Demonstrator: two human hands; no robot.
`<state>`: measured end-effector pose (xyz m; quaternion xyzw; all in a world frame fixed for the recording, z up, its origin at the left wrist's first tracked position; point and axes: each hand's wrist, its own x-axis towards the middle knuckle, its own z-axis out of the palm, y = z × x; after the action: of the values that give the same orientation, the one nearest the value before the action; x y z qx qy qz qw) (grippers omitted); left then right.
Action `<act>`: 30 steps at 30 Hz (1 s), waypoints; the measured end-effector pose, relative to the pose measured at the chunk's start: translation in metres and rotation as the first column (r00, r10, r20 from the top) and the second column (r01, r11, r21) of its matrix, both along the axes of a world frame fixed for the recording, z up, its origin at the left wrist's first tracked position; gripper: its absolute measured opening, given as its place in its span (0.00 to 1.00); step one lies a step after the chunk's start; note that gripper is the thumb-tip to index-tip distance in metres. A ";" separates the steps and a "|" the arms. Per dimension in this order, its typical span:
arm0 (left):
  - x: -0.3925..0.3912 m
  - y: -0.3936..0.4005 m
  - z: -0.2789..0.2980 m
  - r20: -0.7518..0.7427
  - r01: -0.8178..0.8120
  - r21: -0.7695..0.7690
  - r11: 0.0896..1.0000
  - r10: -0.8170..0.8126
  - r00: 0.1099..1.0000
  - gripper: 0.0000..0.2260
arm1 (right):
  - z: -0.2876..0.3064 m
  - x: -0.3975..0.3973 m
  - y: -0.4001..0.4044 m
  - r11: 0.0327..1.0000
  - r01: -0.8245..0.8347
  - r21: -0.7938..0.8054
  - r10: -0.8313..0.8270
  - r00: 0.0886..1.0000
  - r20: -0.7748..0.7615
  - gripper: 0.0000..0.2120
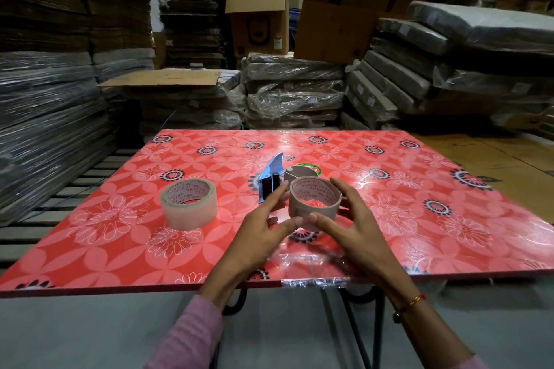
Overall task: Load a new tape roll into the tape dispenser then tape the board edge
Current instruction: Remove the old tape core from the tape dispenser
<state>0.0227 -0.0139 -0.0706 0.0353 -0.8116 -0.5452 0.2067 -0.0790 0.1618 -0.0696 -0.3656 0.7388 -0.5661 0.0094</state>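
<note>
Among stacked cardboard and wrapped bundles, on a red floral board (389, 188): bare brown tape core (314, 203), hole up, pinched between left hand (263, 230) and right hand (347, 227), fingers spread; blue tape dispenser (271, 181) just beyond, blade tip away; full clear tape roll (189, 203) left, flat.

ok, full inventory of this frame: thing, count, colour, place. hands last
tape roll: 1, clear with printed core, flat on board, left of hands
empty tape core: 1, brown cardboard, held in both hands
tape dispenser: 1, blue with black rollers, board centre, behind the core
board: 1, red floral, crinkled clear tape on near edge
wrapped bundles: many, grey-brown, stacked behind
cardboard boxes: several, brown, background
left hand: fingertips on core
right hand: gripping core, bracelet on wrist
</note>
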 end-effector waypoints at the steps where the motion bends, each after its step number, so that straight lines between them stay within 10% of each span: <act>1: -0.001 -0.001 -0.001 -0.006 -0.021 0.013 1.000 0.021 1.000 0.30 | 0.001 -0.002 0.003 1.000 0.024 0.014 -0.024 1.000 -0.009 0.39; 30: -0.004 -0.001 -0.006 -0.046 -0.081 0.205 0.975 0.092 0.995 0.10 | -0.008 -0.058 0.091 0.781 0.570 0.255 -0.506 0.817 -0.278 0.40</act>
<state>0.0187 -0.0149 -0.0764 0.0766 -0.7434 -0.6164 0.2479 -0.1372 0.2528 -0.0771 -0.1852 0.8928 -0.3759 -0.1651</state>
